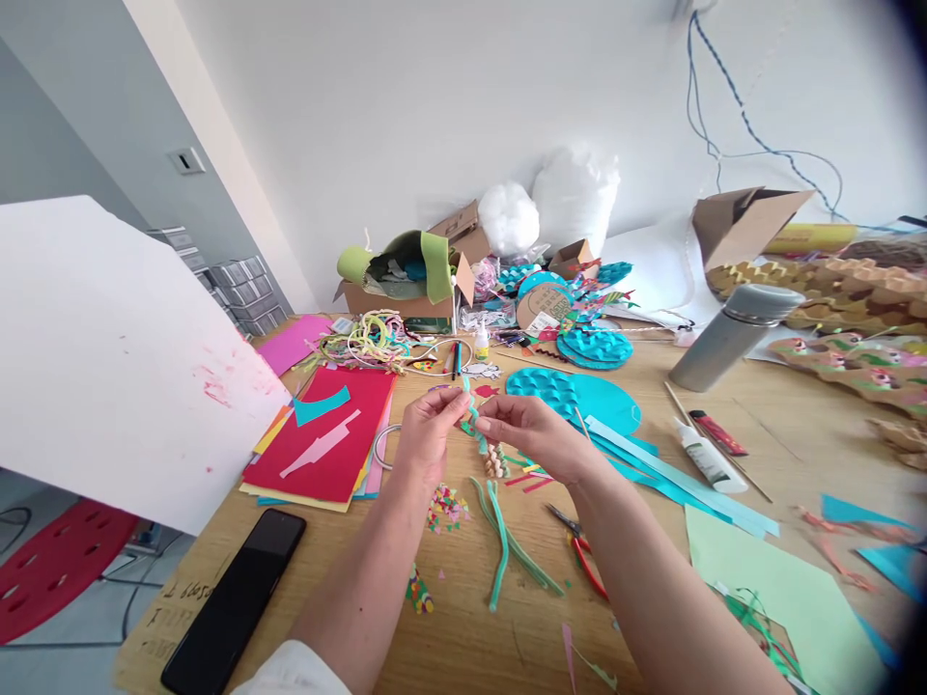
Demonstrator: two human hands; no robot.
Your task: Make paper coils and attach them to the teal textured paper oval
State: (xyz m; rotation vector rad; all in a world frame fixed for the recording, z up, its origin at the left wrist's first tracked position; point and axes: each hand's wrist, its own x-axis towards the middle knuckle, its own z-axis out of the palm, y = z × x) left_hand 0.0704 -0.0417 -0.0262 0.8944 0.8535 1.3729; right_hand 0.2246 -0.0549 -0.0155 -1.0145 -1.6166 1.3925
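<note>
Teal pipe cleaner [472, 415], twisted, is held above the wooden counter [492, 637], just in front of the red paper stack's right edge. Left hand [427, 430] pinches its upper part, fingers [455, 405] closed narrowly on it. Right hand [532, 430] grips the same strand from the other side, fingers [487, 417] likewise closed on it; the two hands nearly meet. Lower end of the strand hangs toward a small beaded piece [496, 461]; whether they touch cannot be told.

Relative to the red paper stack [325, 439]:
- Loose green pipe cleaners [507, 541] lie on the counter to its right, nearer the person, below the hands.
- Red-handled scissors [579, 550] lie just beyond those, further right.
- Confetti scraps [445, 507] lie near its lower right corner.
- Black phone [236, 598] lies face up in front of it, close to the counter edge.
- White board [108, 357] leans to its left, smeared with pink.
- Coiled cords [369, 340] sit behind it.
- Turquoise discs [572, 394] and pale blue paper strips [673, 483] lie well to its right, past the hands.
- White glue bottle [706, 456] lies beyond the strips; grey flask [731, 333] lies tilted behind that.
- Pale green sheet [774, 579] occupies the far right near corner.
</note>
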